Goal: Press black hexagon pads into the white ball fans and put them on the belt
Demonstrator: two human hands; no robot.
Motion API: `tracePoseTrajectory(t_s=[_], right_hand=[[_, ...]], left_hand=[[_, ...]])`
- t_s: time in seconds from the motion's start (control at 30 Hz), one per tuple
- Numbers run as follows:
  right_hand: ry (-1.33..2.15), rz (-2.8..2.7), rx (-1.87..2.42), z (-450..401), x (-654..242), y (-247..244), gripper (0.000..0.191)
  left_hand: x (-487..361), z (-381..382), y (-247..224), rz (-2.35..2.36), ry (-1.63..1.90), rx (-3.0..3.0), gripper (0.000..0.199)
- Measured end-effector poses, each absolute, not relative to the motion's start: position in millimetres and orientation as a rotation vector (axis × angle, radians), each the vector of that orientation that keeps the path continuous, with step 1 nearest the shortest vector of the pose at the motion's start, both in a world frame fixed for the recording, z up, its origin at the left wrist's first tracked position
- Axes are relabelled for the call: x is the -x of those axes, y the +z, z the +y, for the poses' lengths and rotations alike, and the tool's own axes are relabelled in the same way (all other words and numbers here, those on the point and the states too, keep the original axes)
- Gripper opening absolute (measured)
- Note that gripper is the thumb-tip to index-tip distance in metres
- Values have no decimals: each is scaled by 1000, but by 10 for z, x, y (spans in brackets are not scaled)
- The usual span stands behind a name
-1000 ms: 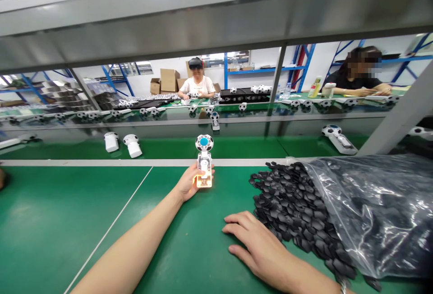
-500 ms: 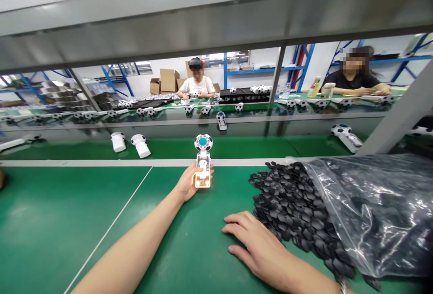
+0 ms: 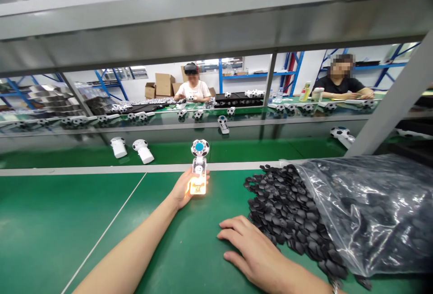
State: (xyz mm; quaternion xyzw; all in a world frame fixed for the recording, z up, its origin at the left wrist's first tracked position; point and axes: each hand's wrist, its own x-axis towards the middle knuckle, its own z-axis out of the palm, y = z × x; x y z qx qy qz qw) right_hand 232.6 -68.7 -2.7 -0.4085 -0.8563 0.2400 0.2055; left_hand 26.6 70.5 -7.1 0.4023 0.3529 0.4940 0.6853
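Observation:
A white handheld device (image 3: 200,148) with a round football-patterned head and a blue centre stands upright in my left hand (image 3: 183,189). Its lower body glows orange, and my left fingers wrap around it from the left and behind. My right hand (image 3: 244,250) rests palm down over the green tabletop (image 3: 182,249), fingers apart and holding nothing. Just beyond and to the right of that hand lies a heap of small black pieces (image 3: 291,208), spilling from a clear plastic bag (image 3: 379,208).
Two white devices (image 3: 119,148) lie beyond the table's pale edge strip (image 3: 84,171), on a green belt (image 3: 237,150). A slanted grey post (image 3: 389,100) stands at the right. Across the line, two people (image 3: 192,89) sit amid more football-patterned devices.
The view has shifted slightly, so both hands appear a little lower and further left. The orange glow on the device looks brighter. Both hands keep their poses.

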Motion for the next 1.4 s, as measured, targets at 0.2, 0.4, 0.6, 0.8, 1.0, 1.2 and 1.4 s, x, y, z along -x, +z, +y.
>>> tracePoseTrajectory(t_s=[0.2,0.4,0.6,0.8,1.0,1.2,1.4], right_hand=[[651,-2377,1124,-698,-2335,-54,27],[601,-2429,1099,-643,-2325,-101,29],[465,-2565,1062,-540,-2351,-174,31],[269,-2663,967,-396,-2435,-310,30],[272,-2612,999,-372,-2457,-330,25],[311,-2577,995,-415,-2409,-257,27],[360,-2599,989,-423,-2423,-240,29]], left_hand=[[-267,694,-56,813,1099,-925,34],[-284,703,-56,782,1107,-904,33],[-306,790,-150,696,1177,-789,25],[-319,854,-168,628,1216,-708,19],[-339,878,-167,590,1200,-720,21],[-354,901,-179,567,1174,-743,26],[-327,903,-188,543,1142,-783,29]])
